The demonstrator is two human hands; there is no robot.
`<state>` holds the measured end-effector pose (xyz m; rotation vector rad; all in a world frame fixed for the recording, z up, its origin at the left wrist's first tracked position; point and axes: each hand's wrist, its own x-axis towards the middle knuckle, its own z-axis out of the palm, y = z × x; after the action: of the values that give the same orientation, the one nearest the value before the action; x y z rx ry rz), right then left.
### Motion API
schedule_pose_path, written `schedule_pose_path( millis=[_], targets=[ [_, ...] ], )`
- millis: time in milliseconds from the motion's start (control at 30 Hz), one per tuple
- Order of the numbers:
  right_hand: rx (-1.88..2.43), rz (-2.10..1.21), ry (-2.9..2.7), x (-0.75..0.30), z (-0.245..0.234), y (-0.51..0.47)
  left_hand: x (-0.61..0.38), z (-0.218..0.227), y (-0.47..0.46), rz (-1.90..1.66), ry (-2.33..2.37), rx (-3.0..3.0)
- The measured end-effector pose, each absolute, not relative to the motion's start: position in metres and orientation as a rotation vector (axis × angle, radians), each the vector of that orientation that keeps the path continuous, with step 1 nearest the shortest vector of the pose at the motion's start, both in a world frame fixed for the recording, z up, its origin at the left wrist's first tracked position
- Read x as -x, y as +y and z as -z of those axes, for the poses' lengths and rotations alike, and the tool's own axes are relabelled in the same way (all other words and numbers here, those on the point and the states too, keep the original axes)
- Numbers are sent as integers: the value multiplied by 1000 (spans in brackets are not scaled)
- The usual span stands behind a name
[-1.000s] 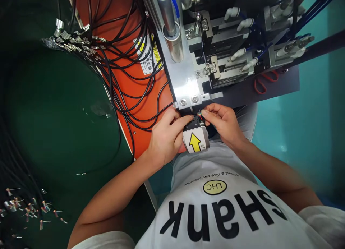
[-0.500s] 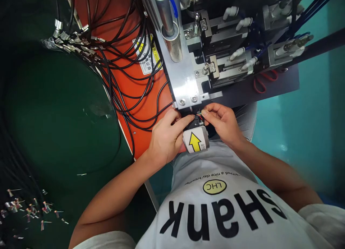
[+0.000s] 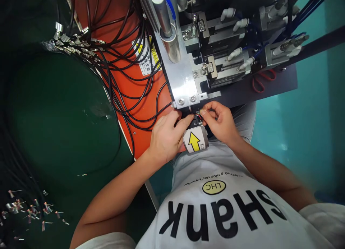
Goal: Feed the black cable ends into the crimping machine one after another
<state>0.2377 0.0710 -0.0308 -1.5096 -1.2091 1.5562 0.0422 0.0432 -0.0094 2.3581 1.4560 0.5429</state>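
Beside the hands (image 3: 194, 128), black cables (image 3: 126, 80).

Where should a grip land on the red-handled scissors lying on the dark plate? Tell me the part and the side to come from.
Take the red-handled scissors by the handle loops, coming from the open teal side on the right. They lie flat on the dark plate, and the loops are the only part showing; the blades seem tucked under the machine, so a grip there looks blocked.
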Motion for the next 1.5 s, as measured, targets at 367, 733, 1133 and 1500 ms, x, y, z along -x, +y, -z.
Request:
schedule_pose_path(
  millis=[367, 733, 1133, 1500],
  targets=[
    [1538, -1601, -1195, -242, 24, 49, -41, 12, 42, -620, 1424, -2366],
    [1559, -1069, -1731, -245, 16, 64, -41, 12, 42, -611, 1439, -2322],
    [1491, -1352, -1321, -233, 25, 69, -41, 10, 41, -581, 1441, -2320],
    [1570, -1223, -1438, -235, 22, 68, -43, 7, 41, -536, 1477, -2397]
  ],
)
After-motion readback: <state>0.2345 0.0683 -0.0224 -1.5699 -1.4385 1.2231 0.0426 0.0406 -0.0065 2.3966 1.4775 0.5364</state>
